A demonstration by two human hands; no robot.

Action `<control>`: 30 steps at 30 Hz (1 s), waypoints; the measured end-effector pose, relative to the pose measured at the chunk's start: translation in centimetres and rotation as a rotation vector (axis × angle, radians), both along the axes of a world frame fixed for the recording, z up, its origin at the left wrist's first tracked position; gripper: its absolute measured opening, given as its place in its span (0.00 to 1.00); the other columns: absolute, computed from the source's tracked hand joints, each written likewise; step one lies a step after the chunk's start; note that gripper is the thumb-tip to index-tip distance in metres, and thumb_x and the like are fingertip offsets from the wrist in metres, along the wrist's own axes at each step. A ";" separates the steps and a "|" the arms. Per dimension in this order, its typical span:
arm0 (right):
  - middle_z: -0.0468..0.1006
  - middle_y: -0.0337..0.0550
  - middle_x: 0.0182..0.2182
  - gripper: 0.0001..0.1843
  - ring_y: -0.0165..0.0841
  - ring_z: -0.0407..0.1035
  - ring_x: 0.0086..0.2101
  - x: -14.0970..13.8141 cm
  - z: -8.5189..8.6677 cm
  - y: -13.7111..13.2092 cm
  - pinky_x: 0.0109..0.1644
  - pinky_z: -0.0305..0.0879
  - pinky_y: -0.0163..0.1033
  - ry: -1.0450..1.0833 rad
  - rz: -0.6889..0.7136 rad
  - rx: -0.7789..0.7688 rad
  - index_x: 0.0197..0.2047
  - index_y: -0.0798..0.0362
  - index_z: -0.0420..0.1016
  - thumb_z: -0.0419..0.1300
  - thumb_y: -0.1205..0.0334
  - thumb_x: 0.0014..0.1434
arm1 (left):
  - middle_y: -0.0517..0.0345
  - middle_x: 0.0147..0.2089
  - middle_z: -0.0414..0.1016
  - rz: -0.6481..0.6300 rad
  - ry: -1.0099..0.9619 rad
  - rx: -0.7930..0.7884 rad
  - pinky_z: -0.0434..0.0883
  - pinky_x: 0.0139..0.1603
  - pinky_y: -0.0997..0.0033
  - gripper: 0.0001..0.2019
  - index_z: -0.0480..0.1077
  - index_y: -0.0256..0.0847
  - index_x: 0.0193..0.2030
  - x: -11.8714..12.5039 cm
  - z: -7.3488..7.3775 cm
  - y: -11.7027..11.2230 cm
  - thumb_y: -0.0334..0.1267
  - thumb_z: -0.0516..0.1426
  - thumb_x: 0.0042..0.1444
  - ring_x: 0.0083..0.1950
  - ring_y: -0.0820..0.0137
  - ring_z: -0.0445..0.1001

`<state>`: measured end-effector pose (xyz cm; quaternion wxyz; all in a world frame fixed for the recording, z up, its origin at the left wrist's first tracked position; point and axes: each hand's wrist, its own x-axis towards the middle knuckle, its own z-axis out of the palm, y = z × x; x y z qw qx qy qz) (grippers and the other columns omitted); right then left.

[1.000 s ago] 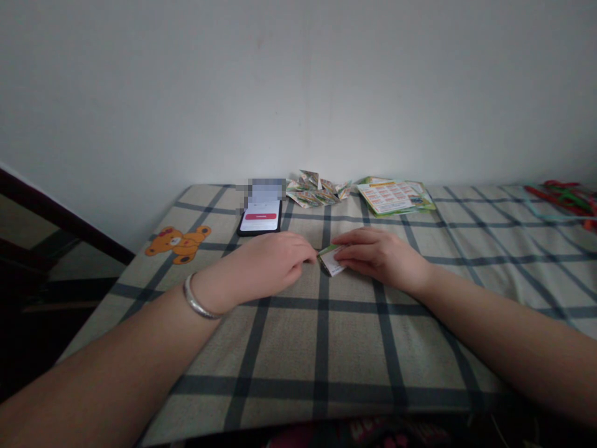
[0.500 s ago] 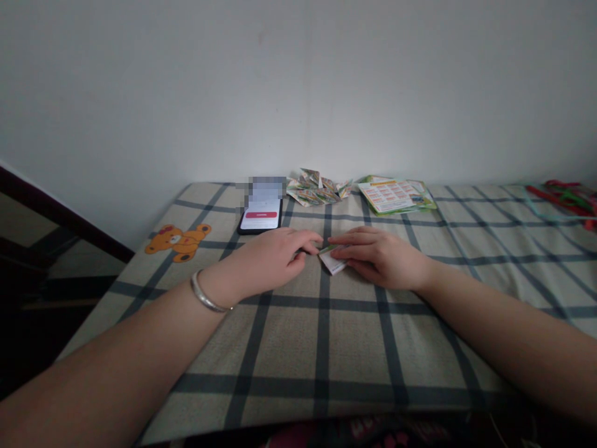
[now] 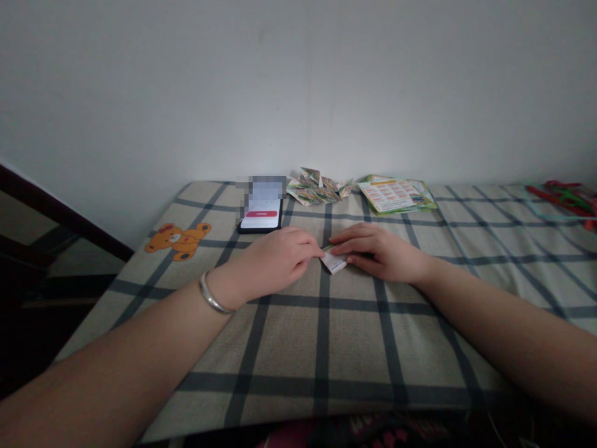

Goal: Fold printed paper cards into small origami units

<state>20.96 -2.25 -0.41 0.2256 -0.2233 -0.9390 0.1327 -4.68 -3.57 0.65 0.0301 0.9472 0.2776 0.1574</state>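
A small folded piece of paper (image 3: 334,262), white with a green edge, lies on the checked cloth (image 3: 321,336) in the middle. My left hand (image 3: 275,258), with a silver bangle on the wrist, has its fingers curled and its fingertips pinching the paper's left edge. My right hand (image 3: 377,252) lies over the paper's right part, fingers pressed together and flat on it. Most of the paper is hidden under the two hands.
A phone (image 3: 261,213) with a lit screen lies behind my left hand. A heap of folded paper pieces (image 3: 317,188) and a stack of printed leaflets (image 3: 394,195) sit by the wall. Red and green items (image 3: 566,196) lie far right. A bear print (image 3: 180,239) marks the cloth's left.
My left hand has slid right and slightly forward until its fingertips meet the paper and my right fingers. My right hand stays on the paper, which now shows less.
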 end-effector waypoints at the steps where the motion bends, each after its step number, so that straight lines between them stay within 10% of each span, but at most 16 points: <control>1: 0.77 0.51 0.51 0.14 0.38 0.70 0.52 0.0 0.0 0.0 0.56 0.67 0.48 0.007 -0.003 -0.006 0.52 0.53 0.76 0.56 0.64 0.64 | 0.54 0.47 0.75 0.003 0.011 0.014 0.69 0.55 0.62 0.14 0.74 0.39 0.48 0.1 -0.1 -0.1 0.27 0.52 0.59 0.50 0.66 0.71; 20: 0.76 0.50 0.49 0.20 0.40 0.69 0.49 -0.7 0.8 -1.5 0.54 0.65 0.47 -0.047 -0.214 0.033 0.55 0.54 0.71 0.60 0.58 0.60 | 0.50 0.51 0.73 0.187 0.012 -0.014 0.69 0.57 0.58 0.13 0.71 0.35 0.51 1.2 0.1 -1.3 0.32 0.53 0.60 0.53 0.62 0.69; 30: 0.75 0.42 0.30 0.06 0.31 0.69 0.32 -0.1 1.3 -2.3 0.34 0.62 0.36 -0.057 -0.155 -0.009 0.37 0.54 0.72 0.59 0.60 0.61 | 0.51 0.50 0.72 0.211 -0.098 -0.064 0.67 0.60 0.59 0.12 0.70 0.36 0.50 0.9 -1.0 -0.6 0.32 0.54 0.60 0.54 0.64 0.68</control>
